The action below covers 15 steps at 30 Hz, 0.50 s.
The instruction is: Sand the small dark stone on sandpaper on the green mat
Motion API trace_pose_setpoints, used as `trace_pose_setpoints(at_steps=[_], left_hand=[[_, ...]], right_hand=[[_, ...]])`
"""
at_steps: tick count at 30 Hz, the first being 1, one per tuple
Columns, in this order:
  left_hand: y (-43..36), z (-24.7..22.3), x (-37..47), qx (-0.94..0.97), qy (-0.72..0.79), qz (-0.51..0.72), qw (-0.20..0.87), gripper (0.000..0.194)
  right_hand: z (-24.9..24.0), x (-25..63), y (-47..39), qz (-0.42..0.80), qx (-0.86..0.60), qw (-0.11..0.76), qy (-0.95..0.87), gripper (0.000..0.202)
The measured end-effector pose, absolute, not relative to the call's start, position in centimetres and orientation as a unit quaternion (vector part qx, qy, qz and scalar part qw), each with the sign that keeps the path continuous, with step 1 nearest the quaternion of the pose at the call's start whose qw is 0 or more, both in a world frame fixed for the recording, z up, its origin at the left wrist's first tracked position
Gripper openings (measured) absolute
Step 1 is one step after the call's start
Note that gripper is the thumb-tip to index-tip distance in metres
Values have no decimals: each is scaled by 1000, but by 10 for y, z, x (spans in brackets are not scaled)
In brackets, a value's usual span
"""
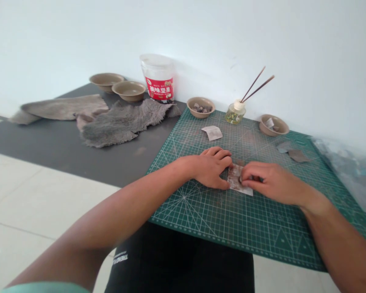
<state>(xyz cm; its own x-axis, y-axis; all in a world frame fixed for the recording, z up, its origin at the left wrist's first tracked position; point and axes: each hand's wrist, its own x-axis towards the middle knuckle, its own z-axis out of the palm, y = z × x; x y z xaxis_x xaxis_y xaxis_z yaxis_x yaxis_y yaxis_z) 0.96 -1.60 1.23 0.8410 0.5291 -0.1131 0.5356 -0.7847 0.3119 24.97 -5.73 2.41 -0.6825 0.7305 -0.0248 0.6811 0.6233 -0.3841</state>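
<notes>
On the green cutting mat (198,215) lies a small pale square sheet (236,179) with brown smears across it. My left hand (212,169) rests flat beside it, fingers spread, the thumb and fingertips pressing the sheet's left edge. My right hand (270,181) is closed in a pinch over the sheet's right part. Between its fingertips shows the edge of a small dark piece (240,179), pressed against the sheet; most of it is hidden by the fingers. Another creased pale sheet (212,133) lies farther back on the mat.
Behind stand a bowl of small brown pieces (200,114), a glass reed diffuser (235,114) and another bowl (273,132). Dark scraps (298,155) and a plastic bag (350,171) lie right. Leftward are grey cloths (118,124), bowls (129,97) and a tub (157,81).
</notes>
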Motion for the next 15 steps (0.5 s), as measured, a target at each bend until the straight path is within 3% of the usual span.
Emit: trace_pose_setpoints(at_steps=[2, 6, 11, 15], left_hand=[[-16, 12, 9, 946, 277, -5, 169, 68], [-16, 11, 10, 943, 286, -7, 168, 68], [-16, 11, 10, 945, 280, -8, 169, 68], [-16, 12, 10, 941, 288, -12, 176, 67]], right_hand=[[24, 249, -59, 196, -368, 71, -906, 12], [22, 252, -58, 109, -433, 101, -889, 12], [23, 249, -61, 197, -368, 59, -907, 12], [24, 246, -61, 118, -435, 100, -887, 11]])
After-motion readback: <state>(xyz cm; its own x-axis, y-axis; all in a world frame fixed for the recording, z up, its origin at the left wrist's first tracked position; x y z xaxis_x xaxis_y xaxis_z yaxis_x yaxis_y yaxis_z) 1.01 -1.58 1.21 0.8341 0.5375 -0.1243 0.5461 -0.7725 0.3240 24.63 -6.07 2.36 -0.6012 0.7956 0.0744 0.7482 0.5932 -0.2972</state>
